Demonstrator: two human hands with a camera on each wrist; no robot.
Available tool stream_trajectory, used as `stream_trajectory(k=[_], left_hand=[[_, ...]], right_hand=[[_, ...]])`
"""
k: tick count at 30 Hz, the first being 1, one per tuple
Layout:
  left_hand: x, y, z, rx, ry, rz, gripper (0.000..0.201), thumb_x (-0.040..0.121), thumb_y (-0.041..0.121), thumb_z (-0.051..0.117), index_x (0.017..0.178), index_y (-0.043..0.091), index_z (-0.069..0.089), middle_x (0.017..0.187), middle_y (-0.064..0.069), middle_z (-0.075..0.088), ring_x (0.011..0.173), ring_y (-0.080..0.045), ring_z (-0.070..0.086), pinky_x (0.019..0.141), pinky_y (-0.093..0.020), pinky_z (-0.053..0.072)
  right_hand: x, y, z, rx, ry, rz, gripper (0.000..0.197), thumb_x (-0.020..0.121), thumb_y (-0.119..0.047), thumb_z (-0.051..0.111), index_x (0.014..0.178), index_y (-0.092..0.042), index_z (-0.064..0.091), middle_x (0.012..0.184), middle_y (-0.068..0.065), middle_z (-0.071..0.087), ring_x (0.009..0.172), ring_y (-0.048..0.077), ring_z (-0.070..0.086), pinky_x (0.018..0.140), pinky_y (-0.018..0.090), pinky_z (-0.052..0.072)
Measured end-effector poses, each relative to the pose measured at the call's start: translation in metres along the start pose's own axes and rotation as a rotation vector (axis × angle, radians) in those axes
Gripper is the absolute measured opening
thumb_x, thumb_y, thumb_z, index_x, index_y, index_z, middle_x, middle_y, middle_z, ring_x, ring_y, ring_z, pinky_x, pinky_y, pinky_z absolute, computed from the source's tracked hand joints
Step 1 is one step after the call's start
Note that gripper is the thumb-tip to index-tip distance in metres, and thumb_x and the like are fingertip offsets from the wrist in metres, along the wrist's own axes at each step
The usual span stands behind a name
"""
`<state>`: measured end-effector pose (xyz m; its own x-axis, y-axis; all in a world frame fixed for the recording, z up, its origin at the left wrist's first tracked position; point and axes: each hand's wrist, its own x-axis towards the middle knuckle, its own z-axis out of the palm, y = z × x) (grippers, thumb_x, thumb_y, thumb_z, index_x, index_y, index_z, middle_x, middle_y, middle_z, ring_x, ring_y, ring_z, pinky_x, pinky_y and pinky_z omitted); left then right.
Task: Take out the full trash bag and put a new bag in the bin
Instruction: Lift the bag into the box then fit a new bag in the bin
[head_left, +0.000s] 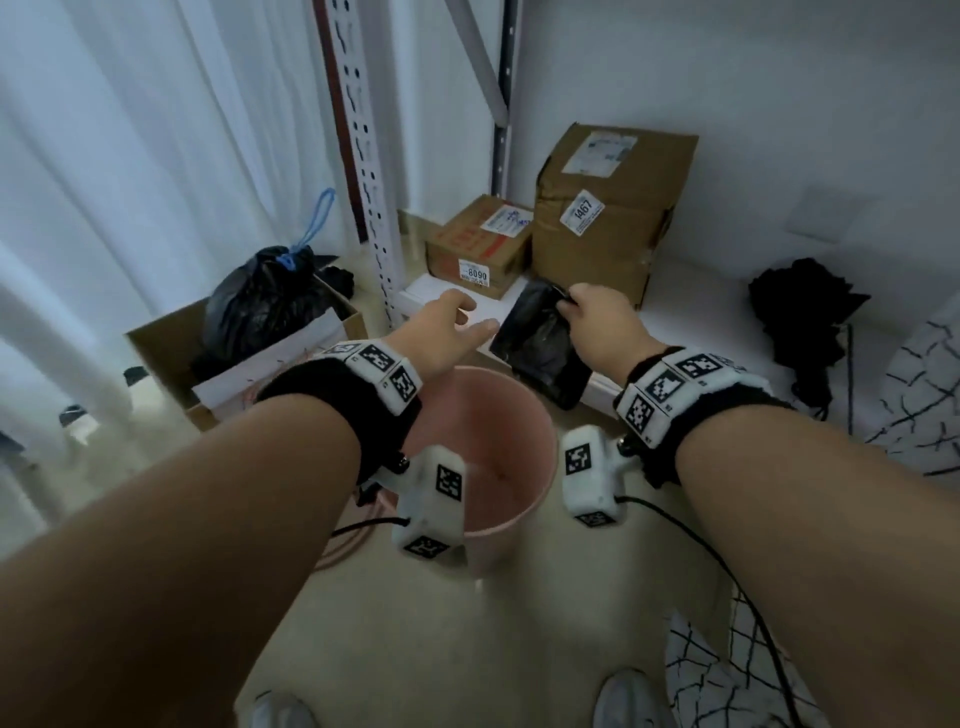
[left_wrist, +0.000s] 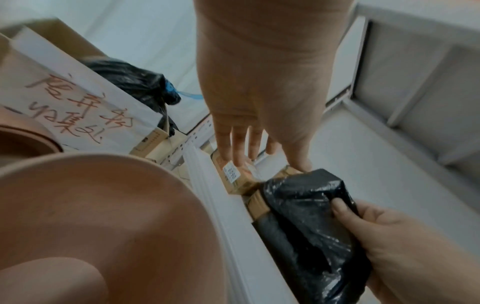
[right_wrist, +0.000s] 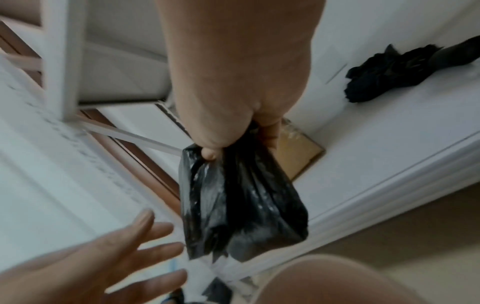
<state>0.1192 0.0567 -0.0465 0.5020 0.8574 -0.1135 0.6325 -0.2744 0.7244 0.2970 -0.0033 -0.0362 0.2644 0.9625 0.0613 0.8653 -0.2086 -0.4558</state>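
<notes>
A pink bin (head_left: 511, 452) (left_wrist: 109, 205) stands bare on the floor below my wrists. My right hand (head_left: 592, 312) (right_wrist: 233, 131) grips the top of a folded black new bag (head_left: 540, 343) (right_wrist: 239, 201) (left_wrist: 309, 222), which hangs just beyond the bin's far rim. To the left of that bag my left hand (head_left: 457, 322) (left_wrist: 257, 131) (right_wrist: 124, 253) hovers with its fingers spread and holds nothing. The full black trash bag (head_left: 265, 306) (left_wrist: 135, 82), tied with a blue drawstring, sits in a cardboard box (head_left: 171, 358) at the left.
Two brown parcels (head_left: 478, 244) (head_left: 608, 208) stand on a low white shelf (head_left: 696, 332) behind the bin. A perforated rack post (head_left: 363, 156) rises at the back. Black cloth (head_left: 805, 312) lies on the shelf to the right. White curtains hang at left; cables trail on the floor.
</notes>
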Motion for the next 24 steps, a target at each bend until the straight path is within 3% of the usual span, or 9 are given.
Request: stream_trajectory(k=[3, 4, 6, 9, 11, 14, 18, 21, 24], left_hand=[[-0.038, 0.004, -0.029, -0.376, -0.047, -0.107, 0.086, 0.073, 0.060, 0.065, 0.142, 0.019, 0.032, 0.135, -0.010, 0.052, 0.116, -0.026, 0.058, 0.097, -0.045, 0.050], [-0.047, 0.004, -0.038, -0.499, -0.073, -0.118, 0.080, 0.074, 0.053, 0.069, 0.139, 0.017, 0.038, 0.129, -0.012, 0.058, 0.112, -0.028, 0.061, 0.097, -0.046, 0.051], [-0.067, 0.008, -0.057, -0.652, -0.103, -0.063, 0.045, 0.088, 0.026, 0.063, 0.128, 0.009, 0.051, 0.116, -0.016, 0.064, 0.103, -0.030, 0.063, 0.090, -0.039, 0.054], [-0.082, 0.008, -0.074, -0.638, 0.047, 0.045, 0.030, 0.093, 0.011, 0.056, 0.118, -0.004, 0.058, 0.111, -0.027, 0.062, 0.098, -0.036, 0.060, 0.089, -0.043, 0.050], [-0.085, 0.002, -0.080, -0.614, 0.171, 0.059, 0.031, 0.092, 0.013, 0.059, 0.114, -0.008, 0.059, 0.112, -0.031, 0.063, 0.100, -0.041, 0.063, 0.096, -0.050, 0.049], [-0.083, -0.010, -0.085, -0.546, 0.269, 0.035, 0.030, 0.090, 0.015, 0.061, 0.113, -0.004, 0.059, 0.112, -0.027, 0.065, 0.101, -0.036, 0.065, 0.092, -0.051, 0.052], [-0.078, -0.013, -0.080, -0.472, 0.216, 0.009, 0.037, 0.090, 0.022, 0.062, 0.116, -0.002, 0.052, 0.116, -0.025, 0.061, 0.093, -0.027, 0.065, 0.079, -0.039, 0.058], [-0.079, -0.004, -0.072, -0.117, 0.415, 0.142, 0.056, 0.081, 0.038, 0.070, 0.119, 0.006, 0.044, 0.119, -0.011, 0.048, 0.102, -0.021, 0.052, 0.091, -0.034, 0.047], [-0.084, 0.012, -0.064, 0.226, 0.300, 0.375, 0.066, 0.073, 0.054, 0.070, 0.119, 0.013, 0.048, 0.118, -0.005, 0.044, 0.107, -0.021, 0.047, 0.098, -0.032, 0.041]], right_hand=[[-0.013, -0.056, -0.014, 0.069, -0.057, -0.128, 0.027, 0.101, -0.019, 0.039, 0.078, -0.007, 0.048, 0.102, 0.024, 0.061, 0.099, 0.036, 0.056, 0.066, 0.026, 0.024], [-0.018, -0.072, -0.018, 0.101, -0.064, -0.159, 0.027, 0.101, -0.021, 0.039, 0.084, -0.005, 0.054, 0.103, 0.023, 0.062, 0.098, 0.035, 0.056, 0.066, 0.026, 0.025], [-0.028, -0.098, -0.023, 0.159, -0.033, -0.198, 0.032, 0.101, -0.023, 0.038, 0.094, 0.001, 0.059, 0.103, 0.022, 0.063, 0.097, 0.033, 0.056, 0.067, 0.026, 0.026], [-0.041, -0.118, -0.023, 0.309, 0.032, -0.229, 0.029, 0.099, -0.030, 0.042, 0.096, -0.006, 0.058, 0.095, 0.012, 0.062, 0.091, 0.027, 0.058, 0.067, 0.027, 0.030], [-0.053, -0.122, -0.016, 0.546, 0.015, -0.187, 0.028, 0.091, -0.036, 0.058, 0.104, -0.012, 0.053, 0.101, 0.003, 0.061, 0.093, 0.017, 0.058, 0.071, 0.024, 0.041], [-0.060, -0.120, -0.013, 0.686, -0.077, -0.109, 0.059, 0.076, -0.030, 0.077, 0.124, -0.010, 0.048, 0.121, 0.006, 0.061, 0.110, 0.019, 0.059, 0.094, 0.035, 0.050], [-0.055, -0.111, -0.023, 0.738, 0.012, -0.086, 0.025, 0.084, -0.006, 0.066, 0.107, -0.004, 0.057, 0.106, 0.011, 0.063, 0.099, 0.024, 0.062, 0.086, 0.034, 0.052], [-0.053, -0.098, -0.024, 0.583, 0.145, -0.071, 0.022, 0.087, -0.013, 0.063, 0.105, -0.001, 0.065, 0.104, 0.014, 0.068, 0.100, 0.028, 0.063, 0.090, 0.040, 0.051], [-0.051, -0.095, -0.021, 0.552, 0.187, -0.004, 0.020, 0.088, -0.021, 0.063, 0.091, -0.001, 0.068, 0.091, 0.014, 0.069, 0.091, 0.030, 0.064, 0.082, 0.041, 0.051]])
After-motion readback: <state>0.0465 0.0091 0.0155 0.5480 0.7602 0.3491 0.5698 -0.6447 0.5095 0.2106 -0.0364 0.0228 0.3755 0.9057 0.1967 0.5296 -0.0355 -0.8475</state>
